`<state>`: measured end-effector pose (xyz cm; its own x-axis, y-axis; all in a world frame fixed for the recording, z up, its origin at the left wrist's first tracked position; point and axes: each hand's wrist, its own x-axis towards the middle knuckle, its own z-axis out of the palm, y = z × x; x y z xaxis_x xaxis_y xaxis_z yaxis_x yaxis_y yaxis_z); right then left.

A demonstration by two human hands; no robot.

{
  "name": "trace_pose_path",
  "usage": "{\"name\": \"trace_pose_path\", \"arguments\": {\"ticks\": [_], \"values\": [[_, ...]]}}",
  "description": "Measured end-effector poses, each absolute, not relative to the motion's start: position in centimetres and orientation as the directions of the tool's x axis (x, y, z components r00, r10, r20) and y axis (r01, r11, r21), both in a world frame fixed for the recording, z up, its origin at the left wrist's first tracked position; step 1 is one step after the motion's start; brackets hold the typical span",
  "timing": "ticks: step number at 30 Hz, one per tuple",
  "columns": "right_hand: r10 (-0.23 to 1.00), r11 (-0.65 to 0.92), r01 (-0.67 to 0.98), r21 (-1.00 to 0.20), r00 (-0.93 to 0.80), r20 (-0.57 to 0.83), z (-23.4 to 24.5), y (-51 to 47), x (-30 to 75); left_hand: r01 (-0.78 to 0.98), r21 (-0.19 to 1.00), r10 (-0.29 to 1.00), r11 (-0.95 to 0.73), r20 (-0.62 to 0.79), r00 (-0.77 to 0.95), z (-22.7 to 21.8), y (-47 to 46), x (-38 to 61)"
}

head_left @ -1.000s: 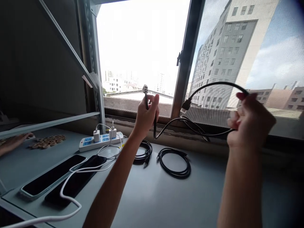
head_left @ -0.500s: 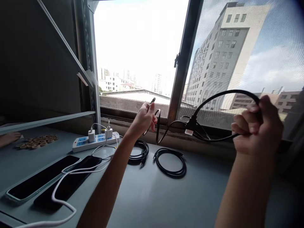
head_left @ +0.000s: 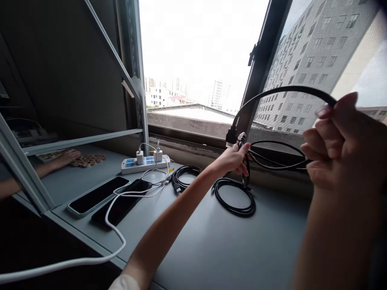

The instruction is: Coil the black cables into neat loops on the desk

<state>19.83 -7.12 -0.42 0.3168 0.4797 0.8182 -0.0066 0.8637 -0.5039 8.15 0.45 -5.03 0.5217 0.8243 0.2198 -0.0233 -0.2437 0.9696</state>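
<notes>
A black cable arches in the air between my two hands, in front of the window. My right hand is closed round the cable at the right, fingers curled. My left hand grips the cable near one connector end, which pokes up above the fingers. Just left of that end hangs a second connector with a pale face. Lower loops of the cable run from my left hand across to the right one. Below my left hand, a coiled black cable lies on the table.
Another black coil lies further left. Beside it are a white power strip with chargers, two phones and white cables. Metal shelf bars cross the left. Another person's hand touches small brown rings.
My left hand has moved right with the connector end, up to the other connector. The view has shifted right and down the scene. Another person's hand now shows more among the brown rings.
</notes>
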Motion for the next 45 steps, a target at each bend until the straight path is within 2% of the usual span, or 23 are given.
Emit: {"name": "trace_pose_path", "arguments": {"ticks": [6, 10, 12, 15, 18, 20, 22, 24, 26, 29, 32, 35, 37, 40, 45], "values": [[0.505, 0.856, -0.019, -0.516, 0.236, 0.830, -0.4, -7.8, 18.9, -0.284, 0.947, 0.863, -0.148, 0.264, 0.430, -5.7, 1.3, 8.5], [0.552, 0.828, -0.028, -0.560, 0.221, 0.804, -0.3, -8.1, 19.1, -0.424, 0.900, 0.822, -0.104, 0.318, 0.473, -5.9, 1.9, 7.9], [0.577, 0.802, -0.017, -0.598, 0.287, 0.765, -0.3, -7.7, 19.8, -0.458, 0.885, 0.818, -0.081, 0.321, 0.476, -5.8, 1.9, 7.7], [0.549, 0.746, 0.074, -0.662, 0.494, 0.674, -0.7, -6.1, 21.5, -0.501, 0.863, 0.849, -0.062, 0.309, 0.429, -5.7, 1.9, 7.7], [0.563, 0.575, 0.183, -0.797, 0.619, 0.548, -1.7, -4.2, 23.6, -0.543, 0.836, 0.893, -0.081, 0.302, 0.333, -5.6, 1.9, 8.0], [0.655, 0.406, 0.207, -0.890, 0.614, 0.441, -2.4, -3.2, 24.8, -0.591, 0.802, 0.916, -0.084, 0.296, 0.271, -5.4, 2.0, 8.2], [0.700, 0.279, 0.254, -0.926, 0.606, 0.377, -2.9, -2.6, 25.5, -0.645, 0.757, 0.928, -0.102, 0.306, 0.211, -5.2, 2.0, 8.2], [0.681, 0.204, 0.380, -0.902, 0.607, 0.409, -3.0, -2.4, 25.7, -0.682, 0.718, 0.930, -0.141, 0.332, 0.158, -4.9, 1.9, 8.1], [0.635, 0.172, 0.557, -0.812, 0.568, 0.524, -2.9, -2.6, 25.1, -0.693, 0.699, 0.926, -0.178, 0.357, 0.122, -4.7, 1.7, 7.9], [0.637, 0.299, 0.691, -0.658, 0.369, 0.677, -2.6, -3.5, 23.1, -0.677, 0.701, 0.923, -0.225, 0.375, 0.082, -4.5, 1.4, 7.7], [0.770, 0.552, 0.554, -0.623, -0.050, 0.637, -2.7, -4.3, 20.6, -0.655, 0.704, 0.925, -0.273, 0.379, 0.022, -4.2, 1.1, 7.6], [0.760, 0.632, 0.486, -0.604, -0.233, 0.607, -3.0, -4.6, 19.0, -0.619, 0.711, 0.910, -0.334, 0.414, -0.015, -3.9, 0.9, 7.4], [0.749, 0.640, 0.493, -0.589, -0.228, 0.622, -3.0, -4.5, 18.5, -0.587, 0.720, 0.900, -0.370, 0.435, -0.034, -3.7, 0.7, 7.2], [0.696, 0.620, 0.573, -0.535, -0.088, 0.712, -2.9, -4.4, 18.5, -0.541, 0.744, 0.892, -0.392, 0.451, -0.027, -3.2, 0.3, 6.9], [0.608, 0.587, 0.606, -0.536, 0.107, 0.787, -2.4, -4.5, 20.0, -0.355, 0.818, 0.846, -0.451, 0.519, 0.122, -2.1, -1.0, 5.8]]}}
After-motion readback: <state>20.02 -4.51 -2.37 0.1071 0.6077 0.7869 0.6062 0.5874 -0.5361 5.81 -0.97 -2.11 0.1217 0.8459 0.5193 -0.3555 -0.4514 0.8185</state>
